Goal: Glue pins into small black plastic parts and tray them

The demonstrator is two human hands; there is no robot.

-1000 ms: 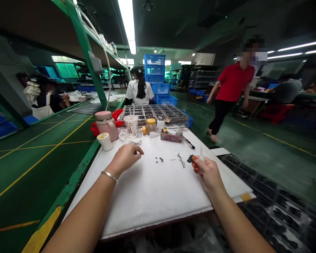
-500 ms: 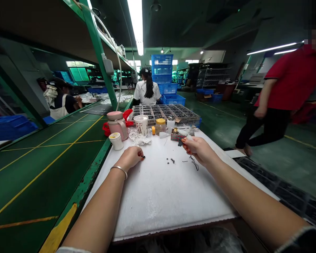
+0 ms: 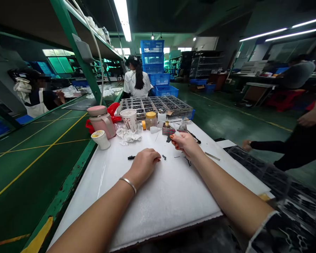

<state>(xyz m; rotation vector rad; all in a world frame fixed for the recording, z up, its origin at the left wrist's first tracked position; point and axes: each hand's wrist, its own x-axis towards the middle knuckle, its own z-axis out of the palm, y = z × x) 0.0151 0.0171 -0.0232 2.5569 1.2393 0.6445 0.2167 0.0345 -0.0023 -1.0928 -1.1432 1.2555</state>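
My left hand (image 3: 144, 163) rests low over the white board (image 3: 158, 200), fingertips together beside a few small dark round parts (image 3: 164, 157); whether anything is between them is hidden. Just behind its knuckles lies a black part (image 3: 131, 158). My right hand (image 3: 185, 143) is raised above the board, with thumb and fingers closed on a small black piece (image 3: 169, 139). Several thin black pins (image 3: 187, 161) lie under and beside the right hand. A metal rod (image 3: 212, 156) lies to the right of my right wrist.
Along the board's far side stand a pink mug (image 3: 101, 121), a paper cup (image 3: 129, 119), a white tub (image 3: 100, 139), a yellow-lidded jar (image 3: 151, 121) and a divided tray (image 3: 155, 105). The green conveyor (image 3: 42, 158) runs at left. A person walks at right.
My left hand has moved right towards the small round parts, and a black part now shows behind it. My right hand still holds its black piece. The view has turned, and the walking person has shifted right.
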